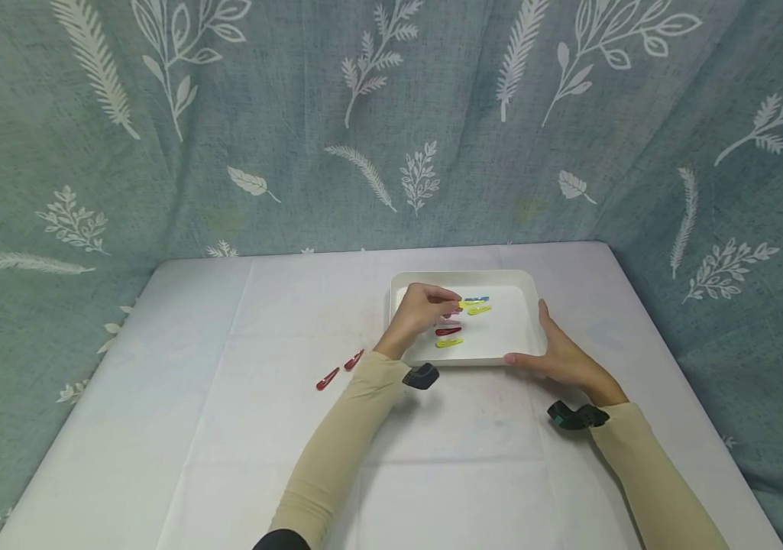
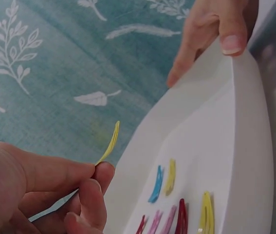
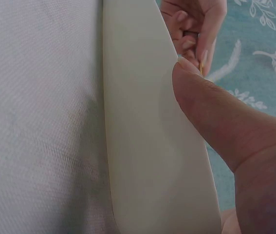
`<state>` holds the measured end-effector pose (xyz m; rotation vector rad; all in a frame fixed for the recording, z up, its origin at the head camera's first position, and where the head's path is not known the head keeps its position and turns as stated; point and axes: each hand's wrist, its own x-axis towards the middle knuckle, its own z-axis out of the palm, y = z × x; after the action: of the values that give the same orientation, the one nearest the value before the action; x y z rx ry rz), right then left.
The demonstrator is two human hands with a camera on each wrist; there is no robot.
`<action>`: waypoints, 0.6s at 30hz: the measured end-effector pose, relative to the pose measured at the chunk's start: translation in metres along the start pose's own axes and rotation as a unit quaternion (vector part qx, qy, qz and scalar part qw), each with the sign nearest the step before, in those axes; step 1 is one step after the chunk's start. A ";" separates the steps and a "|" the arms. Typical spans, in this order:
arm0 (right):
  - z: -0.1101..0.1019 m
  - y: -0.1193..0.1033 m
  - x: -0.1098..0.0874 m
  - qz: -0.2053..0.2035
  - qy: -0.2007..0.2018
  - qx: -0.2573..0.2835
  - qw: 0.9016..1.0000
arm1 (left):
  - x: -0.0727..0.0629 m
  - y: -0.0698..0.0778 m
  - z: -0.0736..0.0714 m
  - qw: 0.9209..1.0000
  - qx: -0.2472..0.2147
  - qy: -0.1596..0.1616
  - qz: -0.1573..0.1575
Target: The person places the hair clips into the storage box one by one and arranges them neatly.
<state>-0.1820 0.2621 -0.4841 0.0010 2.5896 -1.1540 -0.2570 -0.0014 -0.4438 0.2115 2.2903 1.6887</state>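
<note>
My left hand (image 1: 422, 312) pinches a yellow snap hair clip (image 2: 111, 141) between thumb and fingers, holding it above the white tray (image 1: 501, 336). Inside the tray, a blue clip (image 2: 156, 184) lies beside another yellow clip (image 2: 171, 176). Closer to the near side are pink clips (image 2: 168, 220), dark red clips (image 2: 181, 217) and one more yellow clip (image 2: 206, 214), roughly in a row. My right hand (image 1: 563, 353) grips the tray's near right corner, its thumb (image 3: 196, 87) over the near rim and the fingers along the right side.
Two red hair clips (image 1: 328, 379) lie on the white tablecloth (image 1: 260, 435) left of the tray, close to my left forearm. A blue-green curtain (image 1: 281, 168) with white leaf prints hangs behind the table and at its sides.
</note>
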 end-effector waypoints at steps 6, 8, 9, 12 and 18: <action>-0.002 -0.001 -0.001 0.002 -0.001 0.001 1.000 | 0.004 -0.001 0.007 1.000 0.003 -0.011 -0.009; -0.002 -0.001 -0.001 0.001 -0.003 0.004 1.000 | 0.006 -0.001 0.010 1.000 0.011 -0.013 -0.016; -0.002 -0.001 -0.001 -0.001 -0.003 0.006 1.000 | 0.006 -0.001 0.011 1.000 0.015 -0.014 -0.020; -0.003 -0.001 -0.002 -0.005 -0.006 0.010 1.000 | 0.007 -0.002 0.013 0.999 0.032 -0.013 -0.032; -0.003 -0.003 -0.003 -0.007 -0.008 0.013 1.000 | 0.010 -0.006 0.019 0.997 0.057 -0.007 -0.050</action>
<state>-0.1800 0.2624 -0.4796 -0.0199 2.5644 -1.1890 -0.2606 0.0167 -0.4562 0.1302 2.3484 1.5063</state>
